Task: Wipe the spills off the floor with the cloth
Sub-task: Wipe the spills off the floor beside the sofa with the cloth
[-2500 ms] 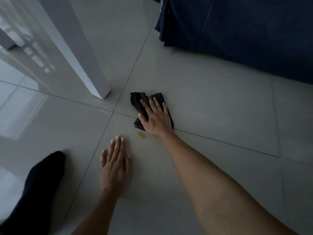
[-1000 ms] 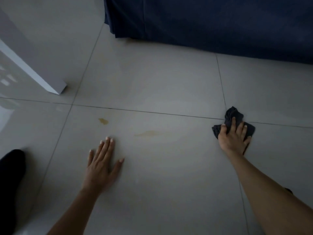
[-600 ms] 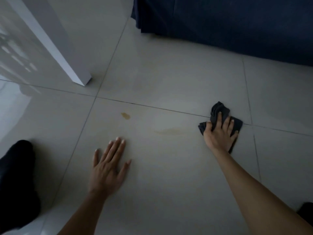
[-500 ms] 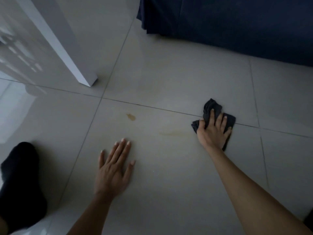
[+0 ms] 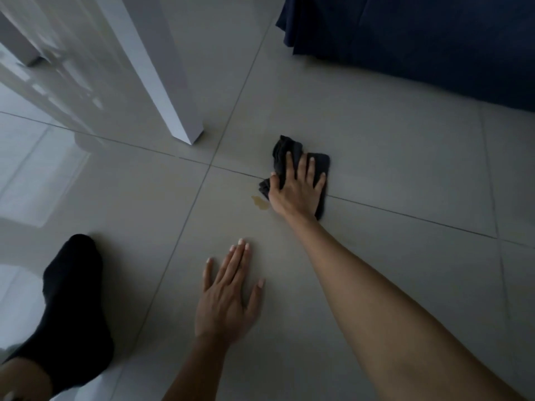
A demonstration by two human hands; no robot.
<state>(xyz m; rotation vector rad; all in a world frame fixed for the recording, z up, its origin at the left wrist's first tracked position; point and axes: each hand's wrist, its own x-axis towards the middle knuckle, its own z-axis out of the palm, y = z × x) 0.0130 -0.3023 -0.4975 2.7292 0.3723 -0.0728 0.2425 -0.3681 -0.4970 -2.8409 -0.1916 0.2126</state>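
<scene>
Tiled floor (image 5: pixel 390 157), grey, glossy, grout lines crossing near centre frame.

Right hand (image 5: pixel 295 189) at about 1 o'clock from frame centre, palm down, fingers spread flat over dark cloth (image 5: pixel 285 150). Grip pressing rather than clamped: fingers extended on top of fabric, thumb at its left edge. Cloth crumpled, lying on the floor, straddling a grout line, bunched folds sticking out at 11 o'clock of the hand, a strip showing along the hand's right side.

Small yellowish spill (image 5: pixel 259 203) on the tile at 8 o'clock of the right hand, just beside the heel of the thumb, apparently touching the cloth's lower left corner; exact contact hard to tell.

Left hand (image 5: pixel 227 299) at 6 o'clock of the spill, well apart from the cloth, flat on the floor, fingers open and together, holding nothing.

Foot in black sock (image 5: pixel 72 302) at 8 o'clock of frame.

White furniture leg (image 5: pixel 170 91) standing at 11 o'clock, near the grout crossing.

Dark blue fabric (image 5: pixel 434 39) reaching the floor at 1 to 2 o'clock.
</scene>
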